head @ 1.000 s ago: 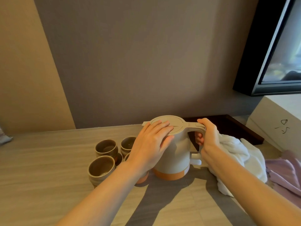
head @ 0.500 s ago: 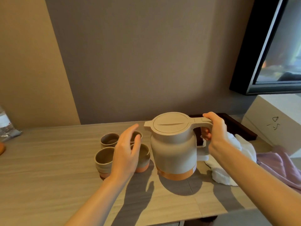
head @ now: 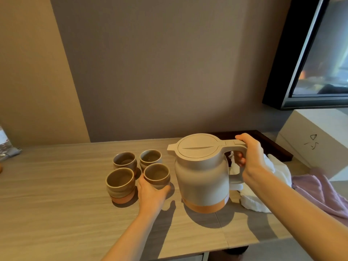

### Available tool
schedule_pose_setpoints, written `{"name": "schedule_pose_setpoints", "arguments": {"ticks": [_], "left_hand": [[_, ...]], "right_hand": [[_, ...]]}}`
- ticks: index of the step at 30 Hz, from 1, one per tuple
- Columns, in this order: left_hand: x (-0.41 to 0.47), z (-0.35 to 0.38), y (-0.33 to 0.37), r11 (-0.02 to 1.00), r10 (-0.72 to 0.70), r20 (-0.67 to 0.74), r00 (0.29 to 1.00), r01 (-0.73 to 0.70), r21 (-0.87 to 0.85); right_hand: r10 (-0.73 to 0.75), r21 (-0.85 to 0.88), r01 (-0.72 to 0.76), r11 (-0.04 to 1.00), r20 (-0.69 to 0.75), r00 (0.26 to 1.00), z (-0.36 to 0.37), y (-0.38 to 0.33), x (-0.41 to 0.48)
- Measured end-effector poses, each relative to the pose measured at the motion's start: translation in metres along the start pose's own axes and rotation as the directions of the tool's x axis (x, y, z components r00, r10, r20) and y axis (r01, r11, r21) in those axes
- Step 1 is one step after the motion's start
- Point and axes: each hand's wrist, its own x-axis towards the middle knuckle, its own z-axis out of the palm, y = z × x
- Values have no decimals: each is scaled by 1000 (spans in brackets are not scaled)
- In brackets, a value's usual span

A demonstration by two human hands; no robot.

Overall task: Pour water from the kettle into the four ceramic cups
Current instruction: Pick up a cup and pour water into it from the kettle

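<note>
Kettle [head: 203, 178] upright on the table [head: 56, 204], lid closed, spout facing left toward the cups. Right hand [head: 252, 159] wrapped round its handle, thumb on top, fingers curled through the loop. Left hand [head: 150, 193] cups the front right cup [head: 156, 173] from the near side, thumb and fingers clasping its lower wall. That cup sits just left of the kettle, not touching it. Other three cups [head: 120, 180] cluster beside it. White cloth [head: 254, 200] behind the right wrist.
</note>
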Motion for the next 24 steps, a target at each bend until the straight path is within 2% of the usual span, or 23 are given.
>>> {"name": "schedule_pose_setpoints", "arguments": {"ticks": [6,16,24], "left_hand": [[20,6,-5,999,-43,-10,999,43,19],[16,3,-1,998,15,-35,999,-13,59],[-4,-15,25,987,156,18,988,-156,27]], "right_hand": [[37,14,-37,999,-6,999,-7,1,3],[26,-5,-26,1000,17,1000,-10,0,6],[2,-5,-2,1000,52,999,-6,-6,1]]}}
